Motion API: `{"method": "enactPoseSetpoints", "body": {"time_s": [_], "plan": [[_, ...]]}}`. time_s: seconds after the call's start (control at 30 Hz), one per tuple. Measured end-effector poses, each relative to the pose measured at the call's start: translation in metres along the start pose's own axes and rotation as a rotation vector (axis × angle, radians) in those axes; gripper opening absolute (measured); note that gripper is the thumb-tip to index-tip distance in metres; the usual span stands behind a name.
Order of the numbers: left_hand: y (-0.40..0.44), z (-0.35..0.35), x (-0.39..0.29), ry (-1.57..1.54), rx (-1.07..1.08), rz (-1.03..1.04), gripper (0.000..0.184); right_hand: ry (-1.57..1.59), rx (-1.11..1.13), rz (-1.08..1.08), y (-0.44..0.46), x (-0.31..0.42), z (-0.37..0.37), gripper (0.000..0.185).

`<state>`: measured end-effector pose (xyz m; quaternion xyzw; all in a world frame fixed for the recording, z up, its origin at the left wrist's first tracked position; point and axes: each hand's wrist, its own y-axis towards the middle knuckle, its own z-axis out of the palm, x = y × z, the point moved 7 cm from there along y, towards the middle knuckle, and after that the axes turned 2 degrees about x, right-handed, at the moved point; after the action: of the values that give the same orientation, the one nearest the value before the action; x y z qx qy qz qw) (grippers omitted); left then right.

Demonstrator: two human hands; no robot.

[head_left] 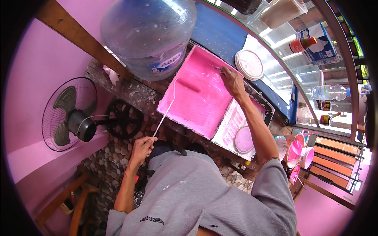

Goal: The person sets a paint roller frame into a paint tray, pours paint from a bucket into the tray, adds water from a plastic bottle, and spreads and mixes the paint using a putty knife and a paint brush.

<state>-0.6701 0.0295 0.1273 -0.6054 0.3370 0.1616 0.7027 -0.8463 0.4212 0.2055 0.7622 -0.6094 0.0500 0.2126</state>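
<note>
My left hand [141, 150] is closed around the lower end of a paint roller [164, 116] with a thin white rod. Its rod bends near the top, and the pink roller part lies in a large paint tray [184, 122] coated in pink. Over the far right part of the tray, my right hand [234, 82] has its fingers pinched together. A small greyish thing shows at its fingertips, too small to name. A pink round lid [245, 139] rests on the white ribbed section at the tray's right.
A big water jug [149, 35] stands left of the tray. Behind the tray sits a white-lidded tub [249, 64], beside a glass case [283, 51] with bottles. Several pink-stained paint buckets [294, 151] are at the right. A standing fan [71, 118] is at the left.
</note>
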Motion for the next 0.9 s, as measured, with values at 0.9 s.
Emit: {"method": "enactPoseSetpoints", "body": {"time_s": [0.9], "plan": [[0.004,-0.002,0.006,-0.008,0.007,-0.012,0.025,0.109,0.215,-0.248,0.024,0.041,0.018,0.024]]}}
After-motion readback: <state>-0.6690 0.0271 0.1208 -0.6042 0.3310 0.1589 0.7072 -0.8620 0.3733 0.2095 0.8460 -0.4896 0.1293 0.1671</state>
